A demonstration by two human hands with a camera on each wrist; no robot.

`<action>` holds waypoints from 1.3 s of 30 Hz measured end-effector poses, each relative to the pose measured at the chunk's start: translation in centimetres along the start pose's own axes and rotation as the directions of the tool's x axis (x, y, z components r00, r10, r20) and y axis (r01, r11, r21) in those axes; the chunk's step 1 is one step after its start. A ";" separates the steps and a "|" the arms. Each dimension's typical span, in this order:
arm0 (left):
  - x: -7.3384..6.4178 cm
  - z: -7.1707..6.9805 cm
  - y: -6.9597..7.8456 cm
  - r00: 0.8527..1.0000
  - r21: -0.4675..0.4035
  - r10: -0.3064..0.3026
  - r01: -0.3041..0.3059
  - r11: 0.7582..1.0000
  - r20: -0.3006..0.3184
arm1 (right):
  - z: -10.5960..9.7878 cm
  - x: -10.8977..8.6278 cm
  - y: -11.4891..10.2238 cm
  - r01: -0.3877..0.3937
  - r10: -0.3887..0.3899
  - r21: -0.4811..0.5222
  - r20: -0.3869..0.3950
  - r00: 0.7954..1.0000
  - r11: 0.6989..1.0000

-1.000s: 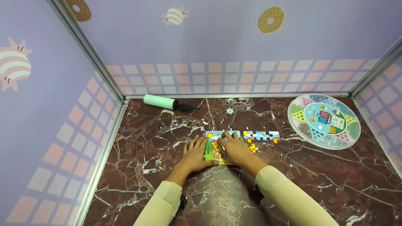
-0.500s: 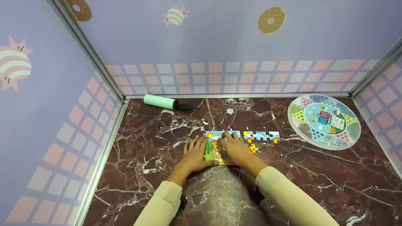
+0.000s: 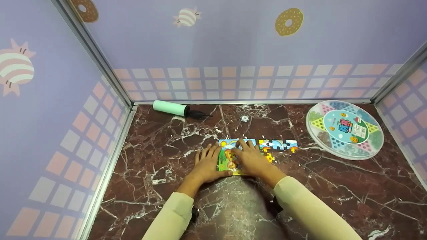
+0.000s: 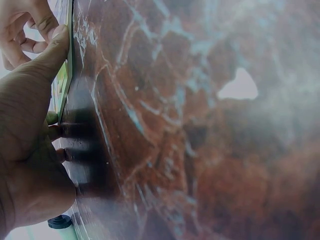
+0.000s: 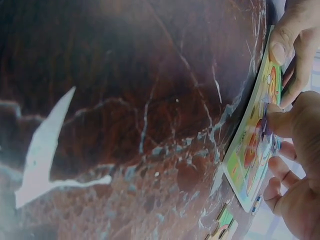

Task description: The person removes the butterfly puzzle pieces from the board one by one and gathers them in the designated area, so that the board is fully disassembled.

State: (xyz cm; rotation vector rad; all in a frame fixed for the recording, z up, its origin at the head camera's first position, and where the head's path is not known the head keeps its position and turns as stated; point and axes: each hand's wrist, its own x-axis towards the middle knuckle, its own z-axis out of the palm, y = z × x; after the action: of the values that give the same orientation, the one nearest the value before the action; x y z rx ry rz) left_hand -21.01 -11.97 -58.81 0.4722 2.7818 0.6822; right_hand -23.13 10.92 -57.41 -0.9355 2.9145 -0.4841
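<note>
A colourful jigsaw puzzle board (image 3: 224, 161) lies flat on the marble-patterned table. My left hand (image 3: 205, 167) rests along its left side, fingers extended and thumb on the near edge; in the right wrist view that thumb lies on the board's surface. Over the board's right half, my right hand (image 3: 252, 160) bends its fingers down. In the right wrist view its thumb and fingers pinch a small dark-purple puzzle piece (image 5: 265, 126) against the board, mostly hidden by the fingers. Right of the board lie several loose puzzle pieces (image 3: 277, 144), one yellow piece (image 3: 269, 157) being nearest the right hand.
A mint-green hand pump (image 3: 170, 108) with a black nozzle lies at the back left. Behind the board sits a round chip (image 3: 244, 118). A round, clear-lidded game box (image 3: 345, 130) stands at the back right. Patterned panels (image 3: 247, 40) wall the table's back and sides.
Almost nothing differs. Both hands keep their places on the board, and the right hand's fingers shift only very slightly. The loose pieces stay where they were.
</note>
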 end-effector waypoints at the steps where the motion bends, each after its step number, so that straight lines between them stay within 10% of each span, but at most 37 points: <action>1: 0.0 0.0 0.0 1.000 0.010 0.001 -0.001 1.000 -0.003 | 0.0 0.0 0.1 0.006 -0.006 -0.004 -0.007 1.000 1.000; 39: 0.2 0.5 -0.7 1.000 -0.034 0.019 -0.019 0.999 -0.020 | -0.6 -0.4 1.0 0.109 -0.106 0.039 -0.066 0.992 0.993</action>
State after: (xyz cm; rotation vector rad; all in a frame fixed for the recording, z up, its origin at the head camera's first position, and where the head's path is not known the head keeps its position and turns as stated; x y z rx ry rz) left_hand -21.18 -12.24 -59.62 0.4885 2.7825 0.7412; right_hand -23.42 12.06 -57.20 -1.0958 2.9079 -0.5906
